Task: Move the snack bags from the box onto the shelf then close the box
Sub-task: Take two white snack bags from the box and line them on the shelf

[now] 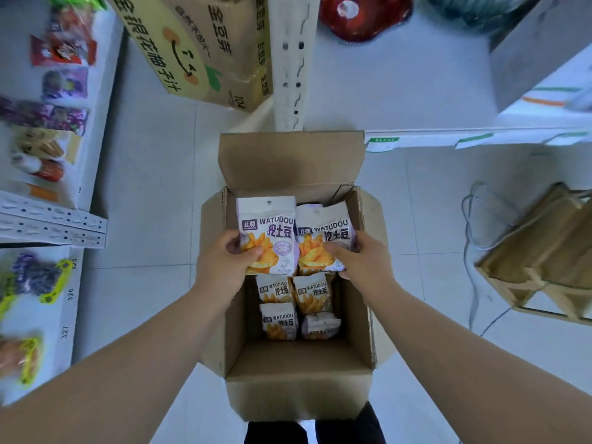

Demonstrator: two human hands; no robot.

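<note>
An open cardboard box (298, 363) stands on the floor in front of me, flaps spread. My left hand (224, 264) grips a white and purple snack bag (267, 225) with orange chips printed on it, held above the box. My right hand (362, 261) grips a second, matching snack bag (323, 232) right beside the first. Several more snack bags (298, 306) of the same kind lie at the bottom of the box, below the two held ones. The white shelf (448, 139) runs along the right, its surface bare near the box.
Another shelf (77, 174) with assorted snack packs lines the left side. A yellow printed carton (198, 49) sits on the floor ahead. Brown paper bags (544, 251) and a white cable (471, 219) lie to the right. White floor tiles surround the box.
</note>
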